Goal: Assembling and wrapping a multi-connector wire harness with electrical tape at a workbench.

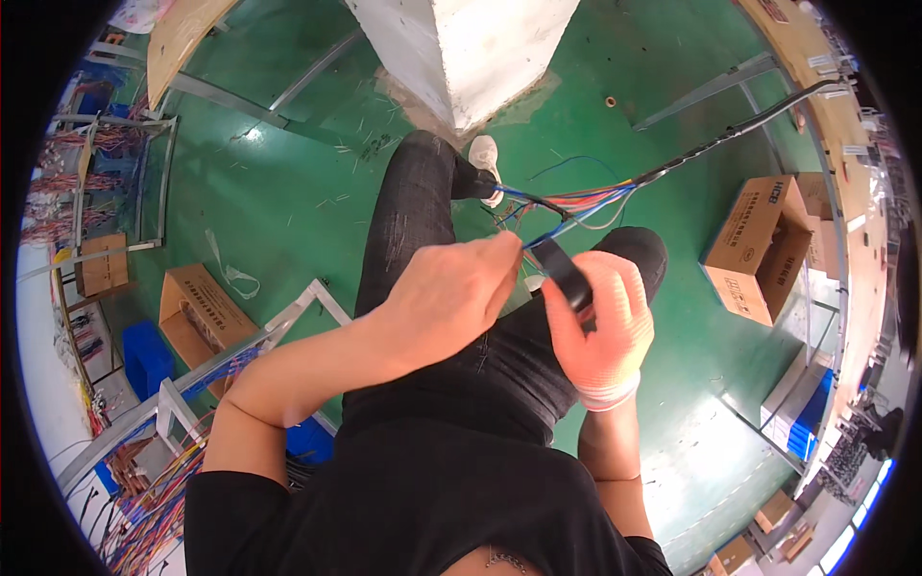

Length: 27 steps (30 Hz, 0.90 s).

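Observation:
My bare left hand (451, 298) pinches the thin coloured wires (576, 204) at the loose end of a wire harness, just above my lap. My right hand (605, 326), in a pale orange glove, holds a roll of black tape (564, 274) with a strip running up to the wires. The harness continues up and right as a black taped bundle (730, 134) toward a workbench. Blue, red and orange strands fan out between the taped part and my fingers. I am seated, with dark trousers and a white shoe (485, 158) below the hands.
Green floor all round. An open cardboard box (759, 245) stands at the right, another box (197, 312) at the left beside a metal frame (240, 346) hung with coloured wires (154, 499). A white pillar (471, 48) rises ahead. Wooden benches (836, 106) curve along the right.

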Available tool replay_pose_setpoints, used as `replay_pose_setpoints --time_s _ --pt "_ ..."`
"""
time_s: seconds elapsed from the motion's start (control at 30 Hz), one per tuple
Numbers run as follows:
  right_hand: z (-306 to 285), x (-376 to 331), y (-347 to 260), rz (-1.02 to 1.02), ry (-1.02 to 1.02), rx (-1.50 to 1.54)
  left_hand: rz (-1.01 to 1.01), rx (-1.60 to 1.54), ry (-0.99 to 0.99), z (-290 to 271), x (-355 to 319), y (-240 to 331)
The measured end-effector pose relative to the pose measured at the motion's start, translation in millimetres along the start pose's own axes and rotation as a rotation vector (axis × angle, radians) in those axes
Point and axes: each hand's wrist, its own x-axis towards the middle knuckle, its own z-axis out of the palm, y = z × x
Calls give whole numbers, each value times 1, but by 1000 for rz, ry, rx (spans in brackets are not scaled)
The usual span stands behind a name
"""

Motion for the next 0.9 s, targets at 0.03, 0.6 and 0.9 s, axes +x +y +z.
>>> replay_pose_setpoints --time_s 0.03,0.6,0.9 --pt "-5 6 -3 -68 -50 -81 72 68 49 3 -1 0" --pt "49 -16 15 181 75 275 -91 -439 1 9 -8 11" --pt "-15 4 13 87 -23 40 60 103 182 19 -10 9"
